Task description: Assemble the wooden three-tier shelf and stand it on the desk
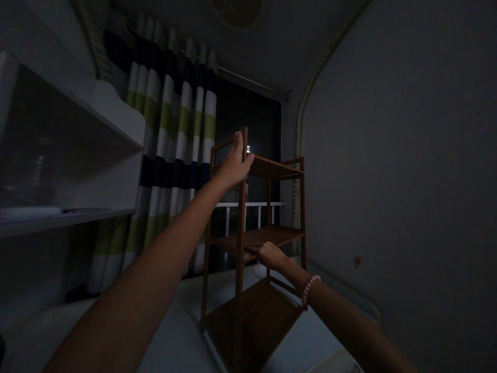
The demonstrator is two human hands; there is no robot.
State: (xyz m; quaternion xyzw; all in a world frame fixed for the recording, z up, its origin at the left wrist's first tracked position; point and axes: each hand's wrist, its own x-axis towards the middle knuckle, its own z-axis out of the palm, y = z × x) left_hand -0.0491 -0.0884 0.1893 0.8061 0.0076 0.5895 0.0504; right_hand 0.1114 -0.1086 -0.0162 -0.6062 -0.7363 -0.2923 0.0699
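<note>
A brown wooden three-tier shelf rack (267, 235) stands in the middle of a dim room. My left hand (235, 161) is wrapped round the top of its near upright post, beside the top shelf. My right hand (269, 254), with a bead bracelet on the wrist, grips the front edge of the middle shelf. Both arms are stretched out toward the rack.
A striped white, green and dark curtain (174, 129) hangs behind the rack beside a dark window with a white railing (252, 204). White wall shelves (66, 155) jut out on the left. A bare wall (407, 155) closes the right side. The floor (174, 321) is pale.
</note>
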